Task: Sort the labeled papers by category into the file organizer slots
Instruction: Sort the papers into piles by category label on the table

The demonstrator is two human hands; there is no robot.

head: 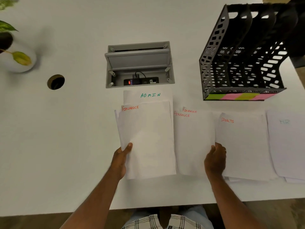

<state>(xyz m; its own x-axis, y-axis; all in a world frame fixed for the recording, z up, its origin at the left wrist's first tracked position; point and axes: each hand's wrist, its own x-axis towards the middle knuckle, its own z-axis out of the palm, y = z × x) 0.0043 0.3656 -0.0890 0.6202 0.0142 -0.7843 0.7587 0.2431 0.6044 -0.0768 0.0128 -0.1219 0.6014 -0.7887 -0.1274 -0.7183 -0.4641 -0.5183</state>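
Note:
My left hand (121, 160) grips the lower left edge of a stack of white papers (146, 138) whose top sheet reads FINANCE in red. An ADMIN sheet (150, 95) lies under it on the table. My right hand (215, 160) holds the right edge of the FINANCE papers (193, 138) beside it, thumb on top. A SPORTS pile (242, 146) lies to the right, then an HR pile (287, 142) at the far right. The black mesh file organizer (244, 53) stands at the back right, with green and pink sticky labels (237, 96) along its front.
A grey open cable box (139, 64) with a power strip is sunk into the white table (66, 138) behind the papers. A round cable hole (55, 81) is at the left. A potted plant (14, 52) stands at the far left. The table's front edge runs below my arms.

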